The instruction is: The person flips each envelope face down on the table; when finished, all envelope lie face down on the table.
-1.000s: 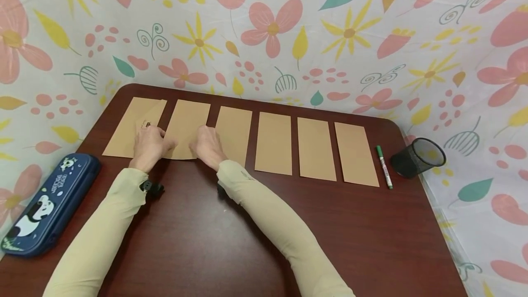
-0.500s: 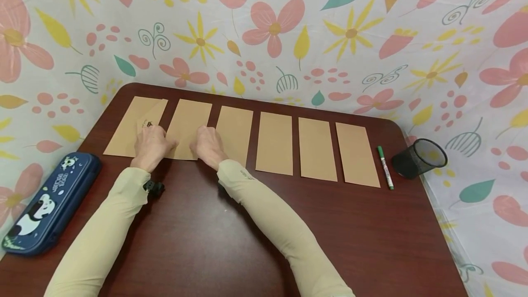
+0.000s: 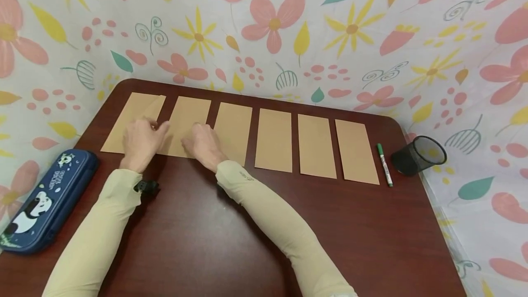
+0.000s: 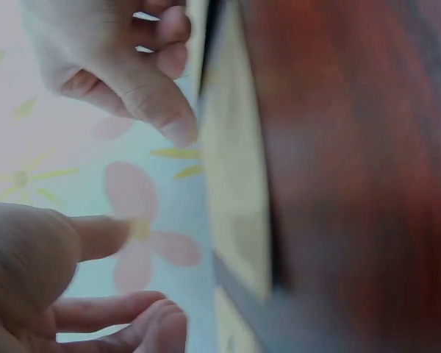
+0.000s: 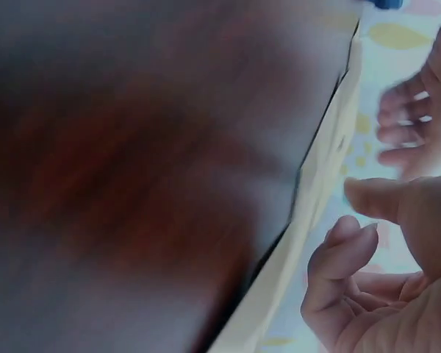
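Several flat brown kraft-paper rectangles lie in a row along the far side of the table. My left hand (image 3: pixel 142 143) hovers between the leftmost paper piece (image 3: pixel 131 112) and the second paper piece (image 3: pixel 190 109), hiding the lower parts of both. A slanted paper edge shows on the leftmost one. In the left wrist view, the left thumb and fingers (image 4: pixel 158 316) are spread apart, holding nothing. My right hand (image 3: pixel 205 146) is over the near right corner of the second piece and partly covers the third paper piece (image 3: pixel 233 123). Its fingers (image 5: pixel 345 257) bend loosely, apart from the thumb.
A blue panda pencil case (image 3: pixel 45 200) lies at the table's left edge. On the right, a green-capped marker (image 3: pixel 385 165) lies beside a tipped black mesh pen holder (image 3: pixel 414 156). Patterned cloth (image 3: pixel 272 68) hangs behind the dark wooden table (image 3: pixel 231 251).
My left hand has lifted and shifted left, its fingers and thumb spreading off the second paper piece. The right hand has moved slightly left. The papers stay in their row.
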Demonstrator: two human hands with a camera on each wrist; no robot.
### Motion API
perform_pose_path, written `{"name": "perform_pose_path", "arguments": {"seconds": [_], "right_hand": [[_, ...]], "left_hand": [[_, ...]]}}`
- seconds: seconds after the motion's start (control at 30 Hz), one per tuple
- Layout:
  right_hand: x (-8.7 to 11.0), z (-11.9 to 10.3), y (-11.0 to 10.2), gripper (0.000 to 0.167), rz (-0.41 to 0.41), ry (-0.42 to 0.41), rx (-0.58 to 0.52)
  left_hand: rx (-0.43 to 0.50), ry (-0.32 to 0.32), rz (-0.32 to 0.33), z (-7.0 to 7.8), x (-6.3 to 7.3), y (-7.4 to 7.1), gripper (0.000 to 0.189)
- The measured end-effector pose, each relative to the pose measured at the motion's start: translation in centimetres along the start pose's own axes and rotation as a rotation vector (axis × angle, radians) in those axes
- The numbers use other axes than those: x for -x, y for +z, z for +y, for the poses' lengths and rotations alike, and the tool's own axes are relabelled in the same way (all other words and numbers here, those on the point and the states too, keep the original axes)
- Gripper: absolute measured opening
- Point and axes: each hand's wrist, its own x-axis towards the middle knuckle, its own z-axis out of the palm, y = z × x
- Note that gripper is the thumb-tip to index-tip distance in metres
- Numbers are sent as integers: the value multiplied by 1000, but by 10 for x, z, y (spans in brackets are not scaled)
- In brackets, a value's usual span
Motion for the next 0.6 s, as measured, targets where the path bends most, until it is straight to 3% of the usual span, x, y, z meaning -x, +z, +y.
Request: {"name": "perform_pose_path", "arguments": {"seconds": [0.13,0.27,0.47,0.6], "right_hand": [[24,-36,-19,34,-17,-71,-23],[22,-57,-9,46,-33,-118,-23],[13,-88,-1,46,-41,-150,5],[-8,-99,19,41,-20,-147,63]], "left_hand": [[67,-77,153,10,9,-29,53],[127,-106,254,9,11,-45,53],[146,-93,315,2,11,-55,50],[149,-100,316,-1,11,-53,50]]}}
